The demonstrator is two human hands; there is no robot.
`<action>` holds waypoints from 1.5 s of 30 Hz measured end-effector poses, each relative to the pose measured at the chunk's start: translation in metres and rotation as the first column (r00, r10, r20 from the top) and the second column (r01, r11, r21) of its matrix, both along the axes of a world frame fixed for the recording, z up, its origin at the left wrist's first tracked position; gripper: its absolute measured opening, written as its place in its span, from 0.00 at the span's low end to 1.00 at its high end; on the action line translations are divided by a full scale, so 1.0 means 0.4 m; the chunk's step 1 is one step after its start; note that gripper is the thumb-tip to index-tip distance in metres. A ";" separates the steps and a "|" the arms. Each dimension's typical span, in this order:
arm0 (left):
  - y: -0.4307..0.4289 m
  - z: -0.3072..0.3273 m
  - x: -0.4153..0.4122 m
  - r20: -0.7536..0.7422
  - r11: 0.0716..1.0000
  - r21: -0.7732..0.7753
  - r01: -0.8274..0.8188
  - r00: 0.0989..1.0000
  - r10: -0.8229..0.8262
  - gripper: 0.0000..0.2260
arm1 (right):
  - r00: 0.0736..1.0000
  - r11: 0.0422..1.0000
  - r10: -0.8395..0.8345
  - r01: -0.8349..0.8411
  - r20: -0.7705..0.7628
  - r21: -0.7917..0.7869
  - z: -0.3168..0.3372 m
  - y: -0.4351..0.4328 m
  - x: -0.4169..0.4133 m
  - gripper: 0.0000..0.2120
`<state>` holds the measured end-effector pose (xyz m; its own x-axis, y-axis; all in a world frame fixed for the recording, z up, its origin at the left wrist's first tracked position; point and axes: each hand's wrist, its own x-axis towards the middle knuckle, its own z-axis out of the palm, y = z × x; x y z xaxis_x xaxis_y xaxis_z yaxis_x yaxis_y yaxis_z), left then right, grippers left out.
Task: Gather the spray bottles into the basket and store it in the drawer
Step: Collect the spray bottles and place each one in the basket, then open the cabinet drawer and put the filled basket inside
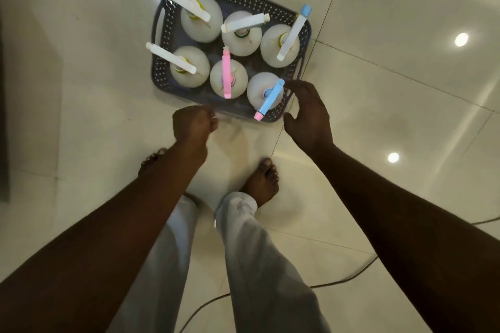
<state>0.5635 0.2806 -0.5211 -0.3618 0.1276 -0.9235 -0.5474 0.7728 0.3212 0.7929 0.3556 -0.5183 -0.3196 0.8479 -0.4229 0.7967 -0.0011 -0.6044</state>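
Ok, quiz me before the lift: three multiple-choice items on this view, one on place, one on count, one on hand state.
1. The basket sits on: A the floor, B a shelf, C a chair.
2. Spray bottles in it: A four, B six, C eight.
3. The left hand is: A spread flat, B closed in a fist, C out of view.

Answers: 1 A, tiles surround the basket. 2 B, two rows of three white bottles. 3 B, its fingers are curled at the basket's near edge, while the right hand is open by the corner.

Head cam, steep downward onto floor (378, 89)
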 end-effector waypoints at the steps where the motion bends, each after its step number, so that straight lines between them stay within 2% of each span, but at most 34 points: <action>1: -0.009 0.014 -0.039 -0.028 1.000 -0.007 -0.007 1.000 0.007 0.08 | 0.995 0.996 -0.094 0.093 -0.020 -0.013 0.011 -0.008 0.004 0.32; 3: -0.022 0.038 -0.136 -0.156 0.999 -0.039 -0.018 0.988 0.012 0.06 | 0.946 0.945 -0.323 0.319 -0.040 -0.075 0.026 -0.010 0.002 0.28; 4: -0.017 0.047 -0.178 -0.267 0.999 -0.048 0.003 0.964 -0.015 0.05 | 0.898 0.894 -0.439 0.432 -0.040 -0.118 0.031 0.000 -0.005 0.26; 6: 0.004 0.055 -0.260 -0.449 0.994 -0.083 0.064 0.889 -0.095 0.09 | 0.789 0.776 -0.615 0.598 -0.024 -0.201 0.034 0.028 -0.023 0.23; 7: 0.020 0.054 -0.301 -0.493 0.990 -0.095 0.100 0.860 -0.134 0.12 | 0.739 0.719 -0.674 0.651 -0.017 -0.243 0.033 0.044 -0.033 0.21; 10: 0.088 0.029 -0.402 -0.500 0.945 -0.129 0.300 0.804 -0.324 0.19 | 0.620 0.573 -0.784 0.736 0.019 -0.360 0.013 0.097 -0.059 0.19; 14: 0.194 -0.009 -0.433 -0.396 0.851 -0.047 0.523 0.773 -0.496 0.21 | 0.547 0.469 -0.836 0.755 0.045 -0.459 -0.023 0.139 -0.082 0.16; 19: 0.252 -0.041 -0.418 -0.279 0.825 0.057 0.563 0.802 -0.528 0.13 | 0.500 0.431 -0.866 0.763 0.017 -0.482 -0.059 0.149 -0.094 0.13; 21: 0.248 -0.050 -0.422 -0.297 0.822 0.075 0.565 0.799 -0.523 0.11 | 0.533 0.456 -0.846 0.746 0.023 -0.485 -0.067 0.146 -0.095 0.14; 23: 0.243 -0.056 -0.425 -0.320 0.833 0.097 0.545 0.809 -0.492 0.10 | 0.568 0.485 -0.822 0.738 0.044 -0.470 -0.068 0.143 -0.099 0.15; 27: 0.228 -0.058 -0.425 -0.318 0.854 0.111 0.508 0.832 -0.454 0.14 | 0.500 0.428 -0.866 0.771 0.032 -0.471 -0.074 0.136 -0.106 0.15; 33: 0.195 -0.032 -0.437 -0.295 0.867 0.120 0.483 0.852 -0.434 0.14 | 0.487 0.434 -0.873 0.790 0.013 -0.433 -0.044 0.128 -0.105 0.14; 38: 0.154 0.047 -0.448 -0.308 0.873 0.172 0.457 0.867 -0.393 0.14 | 0.489 0.448 -0.872 0.773 -0.027 -0.449 0.043 0.111 -0.110 0.14; 42: 0.098 0.162 -0.455 -0.313 0.880 0.190 0.434 0.877 -0.365 0.14 | 0.518 0.484 -0.853 0.745 -0.060 -0.458 0.164 0.078 -0.123 0.13; 45: 0.051 0.305 -0.477 -0.309 0.898 0.226 0.377 0.902 -0.301 0.15 | 0.550 0.525 -0.830 0.711 -0.096 -0.467 0.299 0.057 -0.149 0.13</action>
<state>0.3727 0.3012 -0.3993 -0.4717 0.5193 -0.7126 -0.1357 0.7558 0.6406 0.7333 0.3785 -0.3987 0.2420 0.6307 -0.7373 0.1729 -0.7758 -0.6068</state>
